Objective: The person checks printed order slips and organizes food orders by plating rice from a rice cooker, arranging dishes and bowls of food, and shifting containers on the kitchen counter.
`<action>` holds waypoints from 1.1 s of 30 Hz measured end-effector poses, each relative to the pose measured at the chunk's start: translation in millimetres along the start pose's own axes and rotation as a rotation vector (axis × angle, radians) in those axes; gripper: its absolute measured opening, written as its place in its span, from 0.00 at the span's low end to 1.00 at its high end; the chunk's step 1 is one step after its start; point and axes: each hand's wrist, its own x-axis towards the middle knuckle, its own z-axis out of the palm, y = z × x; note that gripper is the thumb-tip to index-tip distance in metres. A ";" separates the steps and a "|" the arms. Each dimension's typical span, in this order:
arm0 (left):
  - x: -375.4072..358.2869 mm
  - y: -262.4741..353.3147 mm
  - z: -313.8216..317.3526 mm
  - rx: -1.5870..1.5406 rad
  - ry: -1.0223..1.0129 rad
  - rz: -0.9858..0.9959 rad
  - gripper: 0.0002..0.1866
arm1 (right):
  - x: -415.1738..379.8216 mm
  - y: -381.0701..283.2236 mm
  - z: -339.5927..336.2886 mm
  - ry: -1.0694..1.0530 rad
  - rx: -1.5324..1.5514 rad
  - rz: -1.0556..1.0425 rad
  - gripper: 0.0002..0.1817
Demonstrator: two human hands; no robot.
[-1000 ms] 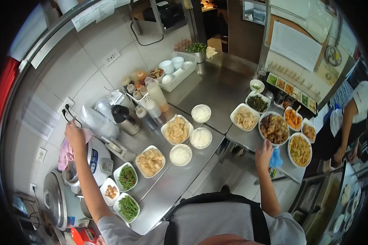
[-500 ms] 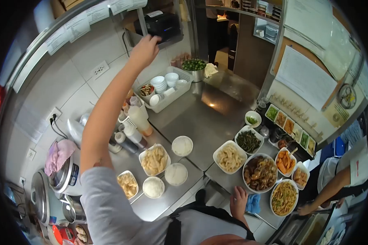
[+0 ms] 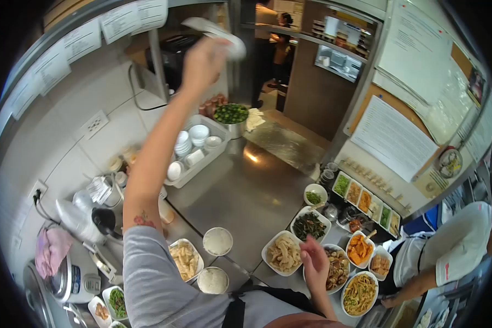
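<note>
My left hand (image 3: 202,64) is raised high near the black printer (image 3: 172,52), closed on a curled white slip of paper (image 3: 218,34) that is blurred by motion. Lower right, my right hand (image 3: 315,265) hovers with its fingers apart and holds nothing. Behind it, partly hidden, is a bowl of brown meat or mushrooms (image 3: 337,268). Just left of that hand sits a white bowl of pale strips (image 3: 283,253), with a dish of dark greens (image 3: 310,224) above it. Noodles with vegetables (image 3: 359,294) fill another bowl to the right.
Two bowls of rice (image 3: 217,241) stand beside a dish of pale fried pieces (image 3: 185,259). A tray (image 3: 216,158) of white cups and a pot of green limes (image 3: 229,116) are farther back. Another person's forearm (image 3: 415,287) reaches in at right. Paper slips (image 3: 82,41) hang overhead.
My left hand has come away from the printer with the white slip in it. My right hand has risen from the counter edge to in front of the bowls. The view has shifted.
</note>
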 end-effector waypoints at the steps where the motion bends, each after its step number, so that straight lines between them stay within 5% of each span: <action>1: -22.5 39.1 -8.2 -0.119 -0.110 0.045 0.12 | 19.9 -22.1 14.6 -0.075 0.129 0.009 0.27; 3: -67.4 120.1 -37.2 -0.328 -0.493 -0.002 0.15 | 51.5 -43.9 40.2 -0.151 0.355 0.013 0.35; 7: -133.0 211.2 -104.4 -0.318 -1.336 0.218 0.12 | 86.0 -52.9 71.1 -0.263 0.781 0.274 0.24; 10: -134.4 210.5 -151.6 -0.476 -1.291 0.240 0.11 | 87.6 -59.5 80.3 -0.090 0.774 0.339 0.11; 13: -72.0 193.9 -222.3 0.049 -1.099 -0.049 0.17 | 83.8 -57.9 72.1 0.040 0.746 0.279 0.16; 14: -60.1 176.3 -250.8 0.137 -0.727 -0.381 0.18 | 81.4 -55.4 65.3 0.023 0.720 0.282 0.16; 16: -12.5 104.1 -326.8 0.501 -0.116 0.127 0.10 | 72.4 -52.7 56.2 0.022 0.667 0.293 0.17; 17: 0.0 90.4 -358.0 0.389 0.124 -0.037 0.08 | 67.2 -47.4 54.7 0.019 0.652 0.303 0.17; 19: 9.3 77.8 -404.5 0.587 0.183 -0.429 0.10 | 57.4 -35.9 48.1 0.032 0.610 0.313 0.17; 22: -1.8 52.2 -439.4 0.557 0.150 -0.472 0.13 | 43.9 -20.5 39.4 -0.008 0.688 0.403 0.19; 27: 1.9 11.5 -474.5 0.574 0.345 -0.468 0.15 | 16.1 -10.1 17.5 -0.073 0.666 0.392 0.26; 30: 22.0 1.4 -494.8 1.071 0.305 -0.445 0.22 | -2.6 -24.0 2.7 -0.152 0.577 0.260 0.35; 33: -9.8 5.0 -494.7 1.531 0.265 -0.109 0.34 | -30.6 -31.4 -27.8 -0.172 0.458 0.081 0.54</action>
